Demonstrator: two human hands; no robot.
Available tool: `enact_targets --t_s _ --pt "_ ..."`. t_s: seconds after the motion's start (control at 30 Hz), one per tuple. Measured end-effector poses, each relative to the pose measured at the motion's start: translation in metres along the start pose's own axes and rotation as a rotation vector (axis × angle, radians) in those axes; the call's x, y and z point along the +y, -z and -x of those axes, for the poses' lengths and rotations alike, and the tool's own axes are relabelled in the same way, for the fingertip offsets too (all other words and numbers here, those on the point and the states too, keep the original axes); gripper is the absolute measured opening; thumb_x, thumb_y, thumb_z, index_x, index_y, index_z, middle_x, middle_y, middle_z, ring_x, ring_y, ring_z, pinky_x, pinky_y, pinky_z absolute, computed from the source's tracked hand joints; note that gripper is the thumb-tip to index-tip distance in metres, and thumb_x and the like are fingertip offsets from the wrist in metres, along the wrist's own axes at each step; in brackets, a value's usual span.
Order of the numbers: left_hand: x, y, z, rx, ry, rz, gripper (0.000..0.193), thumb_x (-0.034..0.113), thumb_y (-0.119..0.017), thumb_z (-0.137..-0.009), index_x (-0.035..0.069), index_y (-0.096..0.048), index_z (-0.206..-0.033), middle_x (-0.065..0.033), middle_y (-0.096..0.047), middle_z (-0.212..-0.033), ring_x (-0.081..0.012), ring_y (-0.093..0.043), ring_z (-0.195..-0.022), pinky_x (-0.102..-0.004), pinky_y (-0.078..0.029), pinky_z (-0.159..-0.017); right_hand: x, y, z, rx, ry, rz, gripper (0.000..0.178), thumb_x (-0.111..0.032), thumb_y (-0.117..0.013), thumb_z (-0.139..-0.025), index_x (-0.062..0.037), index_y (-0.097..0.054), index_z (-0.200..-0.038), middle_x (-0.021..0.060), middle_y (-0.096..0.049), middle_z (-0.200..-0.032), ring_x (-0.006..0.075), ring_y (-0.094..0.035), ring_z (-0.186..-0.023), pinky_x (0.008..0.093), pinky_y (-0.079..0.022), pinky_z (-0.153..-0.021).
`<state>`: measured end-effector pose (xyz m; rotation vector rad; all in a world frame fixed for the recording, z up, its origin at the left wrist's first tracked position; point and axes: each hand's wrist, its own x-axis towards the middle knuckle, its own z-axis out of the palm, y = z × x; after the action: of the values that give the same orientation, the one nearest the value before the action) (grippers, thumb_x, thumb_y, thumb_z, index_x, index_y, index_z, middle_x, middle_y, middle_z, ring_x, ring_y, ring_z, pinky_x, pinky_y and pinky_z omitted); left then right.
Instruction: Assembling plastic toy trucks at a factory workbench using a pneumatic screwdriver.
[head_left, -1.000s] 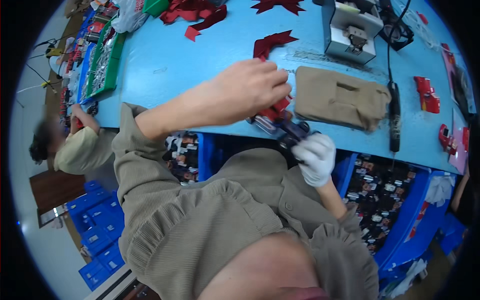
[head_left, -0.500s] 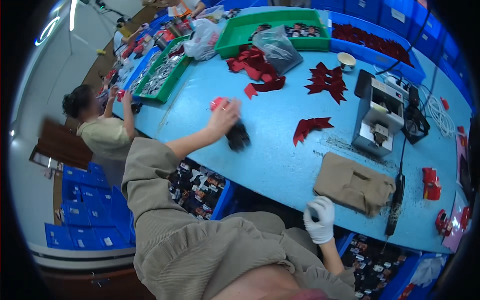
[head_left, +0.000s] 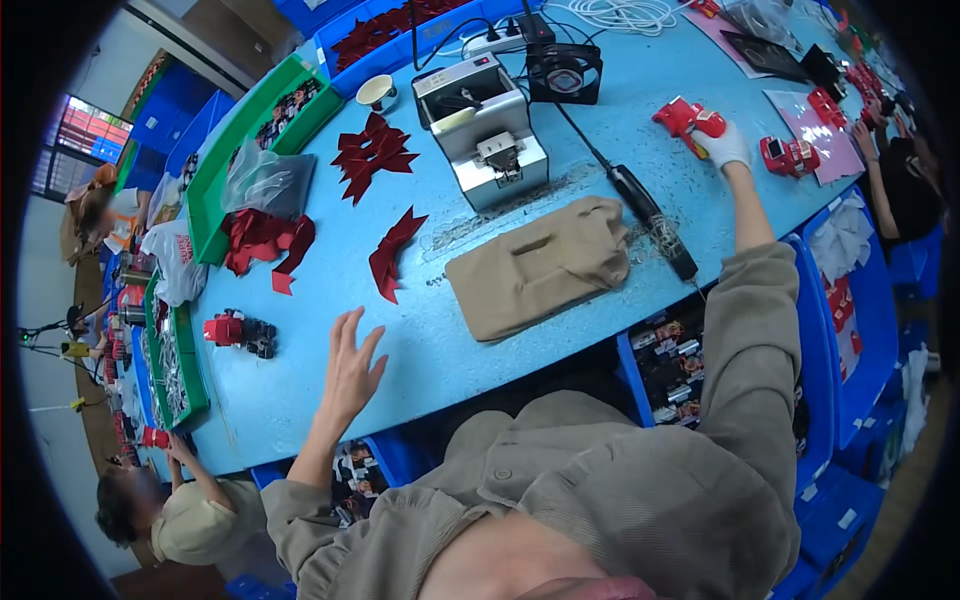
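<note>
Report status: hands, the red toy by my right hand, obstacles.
Left hand open, empty. Gloved right hand touching red toy, grip unclear. Screwdriver lies between that hand and tan cloth.

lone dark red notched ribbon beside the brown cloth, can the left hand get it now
Probably yes: the bare left hand looks empty, with only blue tabletop between it and the ribbon.

1. The person's bare left hand [head_left: 350, 375] is open, fingers spread and pointing away from the body.
2. The white-gloved right hand [head_left: 724, 148] reaches farther forward, fingertips partly hidden.
3. The right forearm [head_left: 752, 210] shows bare between glove and olive-grey ribbed sleeve [head_left: 752, 320].
</note>
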<state>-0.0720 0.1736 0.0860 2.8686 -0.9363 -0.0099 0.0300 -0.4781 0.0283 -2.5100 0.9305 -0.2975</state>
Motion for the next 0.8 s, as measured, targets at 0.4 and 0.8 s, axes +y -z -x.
enact_targets --t_s 0.4,0.8 --pt "0.142 -0.047 -0.124 0.136 -0.038 1.363 0.062 0.013 -0.072 -0.074 -0.003 -0.039 -0.124 -0.0157 -0.042 -0.127 -0.0243 -0.038 -0.121 -0.0384 -0.036 -0.097 -0.13 0.016 0.287 -0.394 0.557 -1.215 0.061 -0.021 -0.074 -0.072 -0.0024 -0.044 -0.121 0.0114 -0.055 -0.111 0.0184 -0.057 -0.095 0.0315 -0.049 -0.079" --pt "0.14 -0.019 -0.183 0.1 -0.294 0.335 0.066 0.02 -0.077 -0.063 0.001 -0.047 -0.119 -0.0166 -0.057 -0.108 -0.0288 -0.058 -0.097 -0.0362 -0.048 -0.08 0.23 0.067 0.424 0.15 -0.805 0.512 0.045 -0.02 -0.065 -0.065 -0.0028 -0.057 -0.106 0.0198 -0.061 -0.099 0.0357 -0.058 -0.091 0.0394 -0.046 -0.082"
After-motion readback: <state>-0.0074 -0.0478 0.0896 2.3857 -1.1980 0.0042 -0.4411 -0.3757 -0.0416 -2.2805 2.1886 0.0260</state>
